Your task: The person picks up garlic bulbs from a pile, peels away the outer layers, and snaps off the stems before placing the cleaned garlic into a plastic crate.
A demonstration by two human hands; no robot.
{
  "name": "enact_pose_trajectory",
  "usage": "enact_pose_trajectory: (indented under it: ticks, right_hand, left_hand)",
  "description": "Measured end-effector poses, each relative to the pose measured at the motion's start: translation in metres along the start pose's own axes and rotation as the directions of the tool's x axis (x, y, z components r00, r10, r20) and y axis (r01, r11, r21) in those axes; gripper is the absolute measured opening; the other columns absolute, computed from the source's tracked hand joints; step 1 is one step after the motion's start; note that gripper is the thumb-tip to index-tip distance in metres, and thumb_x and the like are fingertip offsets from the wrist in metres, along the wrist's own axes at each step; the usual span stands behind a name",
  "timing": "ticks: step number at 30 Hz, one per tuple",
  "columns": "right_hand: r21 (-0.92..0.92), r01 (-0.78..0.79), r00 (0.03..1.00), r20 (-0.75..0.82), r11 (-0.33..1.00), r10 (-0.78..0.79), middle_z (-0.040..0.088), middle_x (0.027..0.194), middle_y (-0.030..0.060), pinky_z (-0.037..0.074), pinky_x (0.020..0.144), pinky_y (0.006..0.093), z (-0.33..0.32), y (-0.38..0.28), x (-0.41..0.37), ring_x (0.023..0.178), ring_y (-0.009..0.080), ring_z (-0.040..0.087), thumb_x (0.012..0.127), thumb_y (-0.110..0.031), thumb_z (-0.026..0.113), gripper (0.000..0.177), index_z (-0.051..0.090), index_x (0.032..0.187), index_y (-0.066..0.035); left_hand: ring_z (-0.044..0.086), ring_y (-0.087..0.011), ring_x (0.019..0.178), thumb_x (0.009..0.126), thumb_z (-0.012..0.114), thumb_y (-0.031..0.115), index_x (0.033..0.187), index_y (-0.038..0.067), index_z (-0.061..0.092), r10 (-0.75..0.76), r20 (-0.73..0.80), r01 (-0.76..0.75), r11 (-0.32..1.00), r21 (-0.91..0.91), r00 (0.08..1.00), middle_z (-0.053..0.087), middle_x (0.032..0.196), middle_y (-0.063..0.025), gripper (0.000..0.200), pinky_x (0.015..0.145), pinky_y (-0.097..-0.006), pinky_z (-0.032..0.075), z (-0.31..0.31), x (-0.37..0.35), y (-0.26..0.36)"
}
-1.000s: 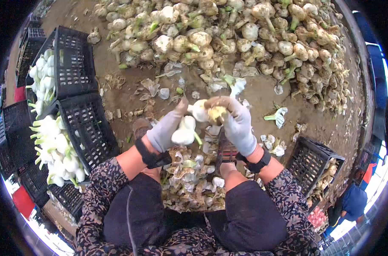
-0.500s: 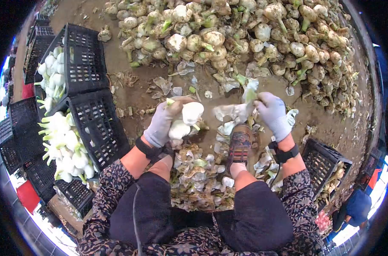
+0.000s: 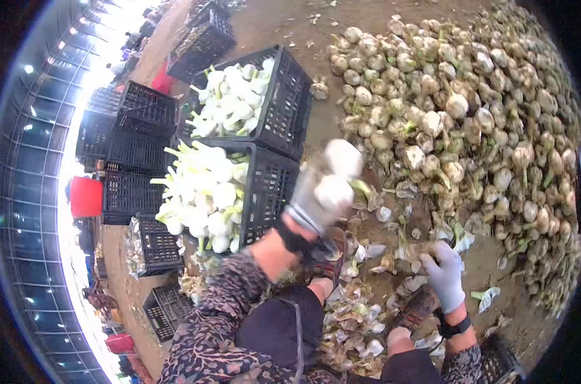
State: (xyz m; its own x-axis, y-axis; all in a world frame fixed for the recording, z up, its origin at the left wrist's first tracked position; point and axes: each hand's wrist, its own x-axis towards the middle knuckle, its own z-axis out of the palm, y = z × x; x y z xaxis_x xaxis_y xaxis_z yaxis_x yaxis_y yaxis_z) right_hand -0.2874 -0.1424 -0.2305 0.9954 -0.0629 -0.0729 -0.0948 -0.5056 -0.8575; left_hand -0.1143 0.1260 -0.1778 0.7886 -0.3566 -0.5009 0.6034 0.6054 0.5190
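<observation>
My left hand, in a pale glove, is closed around peeled white garlic bulbs with a green stem end. It is beside the front crate, which is heaped with white garlic bulbs; motion smears the hand. My right hand, gloved too, hovers over the floor near my shoe. Its fingers are loosely bent and apart, with nothing plainly held. A strip of green and white peel lies right of it.
A large pile of unpeeled garlic covers the right side. Behind the front crate stands another full crate. Stacked black crates and a red container are farther left. Peelings litter the floor between my feet.
My view has turned left. My left hand has carried the garlic bulbs toward the crates. The peel my right hand held is gone from its fingers, and that hand is lower.
</observation>
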Motion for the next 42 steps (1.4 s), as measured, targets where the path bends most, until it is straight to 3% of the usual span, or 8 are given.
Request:
enact_pose_trajectory:
  ticks: [5, 9, 11, 14, 21, 32, 36, 42]
  right_hand:
    - [-0.033, -0.148, 0.985, -0.093, 0.988, 0.144, 0.061, 0.079, 0.0173, 0.049, 0.066, 0.038, -0.004, 0.049, -0.031, 0.074, 0.0339, 0.061, 0.08, -0.012, 0.064, 0.012, 0.064, 0.084, -0.001]
    - [0.005, -0.219, 0.974, -0.066, 0.976, 0.219, 0.059, 0.077, 0.0181, 0.048, 0.065, 0.0383, -0.006, 0.035, -0.027, 0.074, 0.0358, 0.06, 0.081, -0.014, 0.064, 0.015, 0.062, 0.085, 0.0]
    - [0.035, -0.169, 0.978, -0.122, 0.985, 0.172, 0.06, 0.078, 0.0178, 0.048, 0.065, 0.0386, -0.005, 0.037, -0.023, 0.074, 0.0355, 0.06, 0.082, -0.014, 0.064, 0.015, 0.063, 0.085, 0.0]
    - [0.08, -0.212, 0.969, -0.11, 0.974, 0.22, 0.061, 0.079, 0.0161, 0.049, 0.066, 0.0376, -0.006, 0.035, -0.017, 0.075, 0.0335, 0.062, 0.082, -0.014, 0.064, 0.013, 0.064, 0.085, -0.001]
    - [0.031, -0.192, 0.981, -0.022, 0.981, 0.193, 0.064, 0.086, 0.0146, 0.05, 0.07, 0.0386, -0.001, 0.038, -0.018, 0.08, 0.0335, 0.063, 0.083, -0.017, 0.064, 0.016, 0.066, 0.089, -0.002]
    - [0.085, -0.253, 0.968, 0.022, 0.964, 0.252, 0.067, 0.098, 0.0157, 0.051, 0.077, 0.0396, 0.003, 0.05, -0.022, 0.087, 0.0339, 0.064, 0.086, -0.019, 0.061, 0.026, 0.066, 0.106, -0.004]
    - [0.405, -0.262, 0.95, -0.054, 0.876, 0.308, 0.068, 0.101, 0.0171, 0.051, 0.076, 0.0349, 0.008, 0.042, -0.022, 0.082, 0.0211, 0.065, 0.087, -0.014, 0.055, 0.049, 0.05, 0.134, 0.0]
    - [0.644, -0.301, 0.949, 0.126, 0.703, 0.291, 0.065, 0.078, 0.0055, 0.047, 0.057, 0.024, -0.004, -0.006, -0.003, 0.063, 0.0091, 0.058, 0.091, -0.016, 0.054, 0.031, 0.059, 0.114, 0.003]
  left_hand:
    - [0.059, -0.036, 0.109, 0.093, 0.044, 0.053, 0.127, 0.001, 0.053, 0.579, -0.122, -0.586, 0.751, -0.305, 0.806, 0.06, 0.12, -0.0215, 0.062, 0.092, -0.0491, 0.053, -0.023, 0.034, 0.155]
    - [0.057, -0.0387, 0.111, 0.099, 0.041, 0.043, 0.124, -0.001, 0.053, 0.458, -0.431, -0.566, 0.809, -0.16, 0.777, 0.059, 0.114, -0.0256, 0.052, 0.092, -0.0556, 0.052, 0.002, 0.069, 0.134]
    - [0.065, -0.0308, 0.088, 0.095, 0.054, 0.024, 0.116, 0.003, 0.058, 0.378, -0.091, -0.349, 0.908, 0.233, 0.921, 0.066, 0.097, -0.0155, 0.03, 0.082, -0.0484, 0.056, -0.024, 0.108, 0.085]
    - [0.062, -0.0168, 0.102, 0.091, 0.06, 0.013, 0.123, -0.002, 0.058, 0.493, 0.224, -0.39, 0.265, 0.882, 0.841, 0.066, 0.112, -0.0105, 0.036, 0.089, -0.0272, 0.05, 0.034, 0.123, -0.011]
    - [0.058, -0.0367, 0.112, 0.081, 0.07, 0.036, 0.132, 0.019, 0.053, 0.044, 0.633, -0.453, -0.66, 0.599, 0.773, 0.058, 0.125, -0.0211, 0.056, 0.095, -0.042, 0.048, 0.1, 0.192, -0.09]
    - [0.064, -0.0319, 0.092, 0.081, 0.071, 0.019, 0.122, 0.006, 0.048, 0.083, 0.69, -0.663, -0.216, 0.717, 0.719, 0.061, 0.103, -0.016, 0.049, 0.078, -0.0389, 0.054, -0.016, 0.098, -0.142]
    - [0.063, -0.0165, 0.094, 0.078, 0.076, 0.015, 0.122, 0.007, 0.049, -0.082, 0.055, 0.04, 0.843, 0.537, 0.995, 0.06, 0.106, -0.0067, 0.053, 0.08, -0.0316, 0.057, 0.001, 0.045, -0.133]
    - [0.06, -0.0175, 0.099, 0.073, 0.077, 0.01, 0.119, 0.002, 0.051, -0.131, 0.282, -0.12, 0.682, 0.722, 0.95, 0.059, 0.111, -0.0072, 0.053, 0.089, -0.03, 0.049, 0.016, -0.007, -0.132]
